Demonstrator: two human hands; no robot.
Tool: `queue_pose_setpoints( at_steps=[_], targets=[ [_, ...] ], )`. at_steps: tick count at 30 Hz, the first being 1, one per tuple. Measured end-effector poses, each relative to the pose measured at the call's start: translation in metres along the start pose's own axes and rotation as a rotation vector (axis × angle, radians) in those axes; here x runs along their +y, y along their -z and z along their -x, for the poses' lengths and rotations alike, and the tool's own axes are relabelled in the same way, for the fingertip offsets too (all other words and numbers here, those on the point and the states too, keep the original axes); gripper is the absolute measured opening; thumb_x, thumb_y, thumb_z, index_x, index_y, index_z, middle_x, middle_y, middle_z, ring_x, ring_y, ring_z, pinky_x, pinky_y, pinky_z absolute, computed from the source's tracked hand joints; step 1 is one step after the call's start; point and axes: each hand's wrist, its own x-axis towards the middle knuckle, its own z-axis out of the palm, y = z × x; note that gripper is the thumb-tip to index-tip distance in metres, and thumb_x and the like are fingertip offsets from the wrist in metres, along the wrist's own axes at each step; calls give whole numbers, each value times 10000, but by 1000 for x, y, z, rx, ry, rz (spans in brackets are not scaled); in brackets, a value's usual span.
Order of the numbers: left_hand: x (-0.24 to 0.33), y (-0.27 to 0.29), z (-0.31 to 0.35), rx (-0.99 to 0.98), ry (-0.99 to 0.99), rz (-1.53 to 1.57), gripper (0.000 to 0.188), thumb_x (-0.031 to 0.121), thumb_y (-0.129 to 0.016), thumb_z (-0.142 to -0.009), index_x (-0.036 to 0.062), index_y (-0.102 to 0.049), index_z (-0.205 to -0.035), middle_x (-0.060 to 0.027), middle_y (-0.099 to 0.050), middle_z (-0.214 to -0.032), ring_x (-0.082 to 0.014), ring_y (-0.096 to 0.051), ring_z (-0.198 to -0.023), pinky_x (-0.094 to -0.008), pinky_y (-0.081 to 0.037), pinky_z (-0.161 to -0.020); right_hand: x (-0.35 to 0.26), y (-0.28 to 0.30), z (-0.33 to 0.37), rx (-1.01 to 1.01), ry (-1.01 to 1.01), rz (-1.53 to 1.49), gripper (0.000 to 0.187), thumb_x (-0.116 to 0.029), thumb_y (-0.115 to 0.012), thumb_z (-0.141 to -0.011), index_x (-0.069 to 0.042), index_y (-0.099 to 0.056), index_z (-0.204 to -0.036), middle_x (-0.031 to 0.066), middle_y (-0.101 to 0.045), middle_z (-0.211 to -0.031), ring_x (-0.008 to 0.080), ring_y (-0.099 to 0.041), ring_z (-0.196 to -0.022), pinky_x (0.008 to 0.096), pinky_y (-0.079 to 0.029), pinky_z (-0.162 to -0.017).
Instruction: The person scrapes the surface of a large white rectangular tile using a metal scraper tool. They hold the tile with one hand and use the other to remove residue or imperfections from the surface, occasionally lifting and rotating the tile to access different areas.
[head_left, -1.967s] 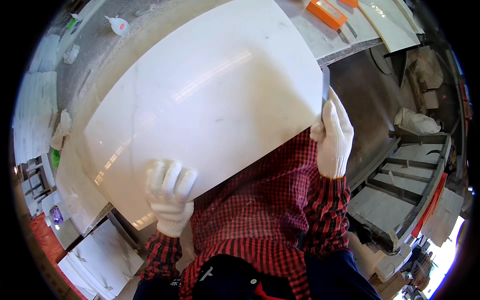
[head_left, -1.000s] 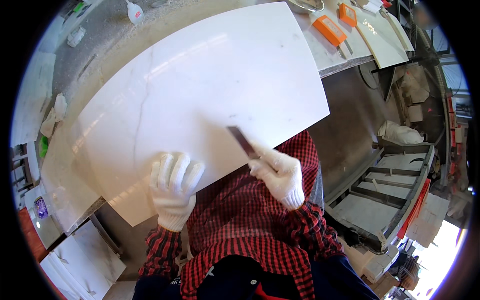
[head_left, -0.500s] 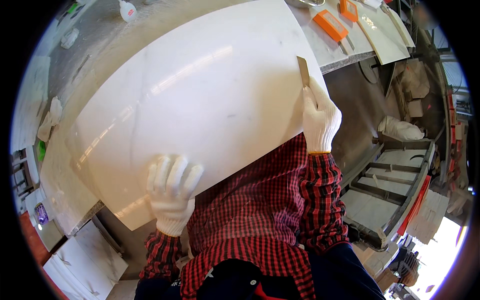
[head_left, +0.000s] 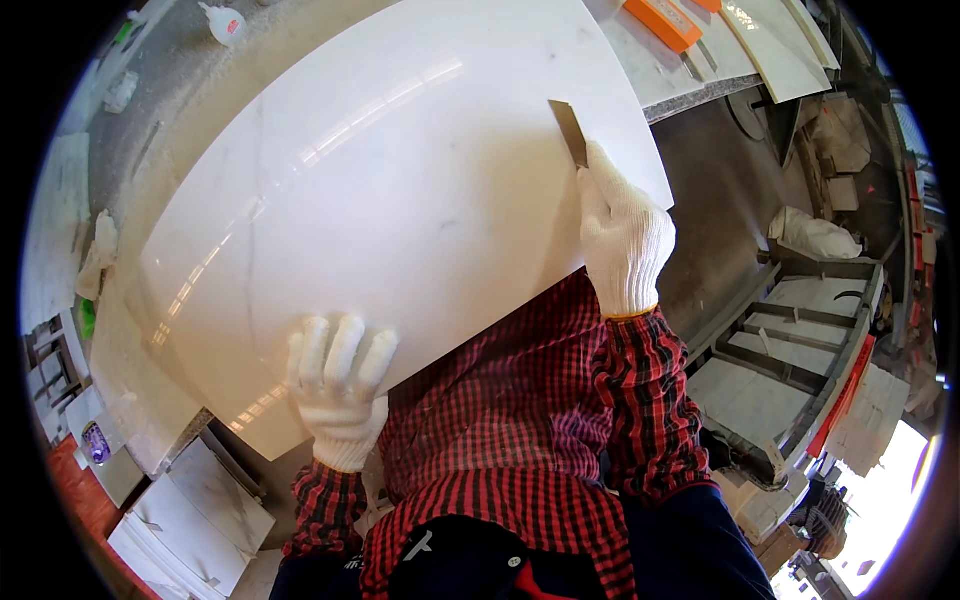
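Observation:
A large white polished stone slab [head_left: 380, 220] with faint grey veining lies in front of me, bright reflections running across it. My left hand [head_left: 340, 400], in a white knitted glove, rests on its near edge with the fingers spread flat. In my gloved right hand [head_left: 626, 240] is a flat, narrow metal blade [head_left: 570, 135], like a scraper, gripped at its near end. The blade is over the right part of the slab, inside its edge. Whether its tip touches the surface I cannot tell.
Beneath the slab is a dusty worktop [head_left: 215, 95], with a white squeeze bottle [head_left: 225, 24] at the far left. Orange boxes [head_left: 665, 24] sit on another stone surface at the far right. A metal frame [head_left: 790, 345] stands at right, near a white sack [head_left: 815, 235]. Slabs [head_left: 195, 520] lean at lower left.
My right hand has moved left with the blade, from near the slab's right edge further in over the surface. The left hand stays nearly in place. The view has shifted slightly.

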Motion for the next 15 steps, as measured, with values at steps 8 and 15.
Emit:
queue_pose_setpoints(
  at_steps=[8,15],
  targets=[
    [2,0,-2,11,21,58,435,-54,-677,-775,164,-708,-1150,-63,-615,-1246,-350,-596,-1169,-487,-521,-861,0,4,5,-88,-44,-22,304,-227,-695,-926,-127,-764,-1205,215,-700,-891,318,-729,-734,365,-561,-680],
    [3,2,7,-3,19,16,487,-59,-654,-722,142,-732,-1158,-103,-635,-1285,-396,-611,-1188,-522,-522,-961,-34,21,91,-534,371,-491,292,-97,-725,-878,-117,-734,-1170,68,-676,-711,245,-678,-620,363,-541,-584]
  ],
)
